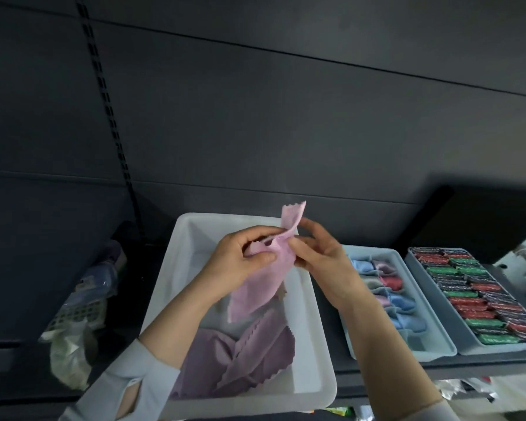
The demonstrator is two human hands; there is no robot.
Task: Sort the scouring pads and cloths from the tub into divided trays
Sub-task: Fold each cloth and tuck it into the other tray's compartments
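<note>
Both hands hold one pink cloth (263,276) above the white tub (316,354). My left hand (240,259) pinches its upper fold, and my right hand (319,253) grips the same fold from the right; a zigzag-edged corner sticks up between them. The cloth's lower part hangs down into the tub. Purple cloths (240,363) lie crumpled in the tub's near end. To the right, a pale blue divided tray (431,354) holds folded blue, pink and red cloths. Further right, a second tray (468,347) is packed with red, green and dark wrapped pads (480,296).
A dark panelled wall rises behind the shelf. On the left sit a white lattice basket (73,311) and a crumpled plastic bag (67,357). A dark box (474,220) stands behind the right tray. Wrappers lie below the shelf's front edge.
</note>
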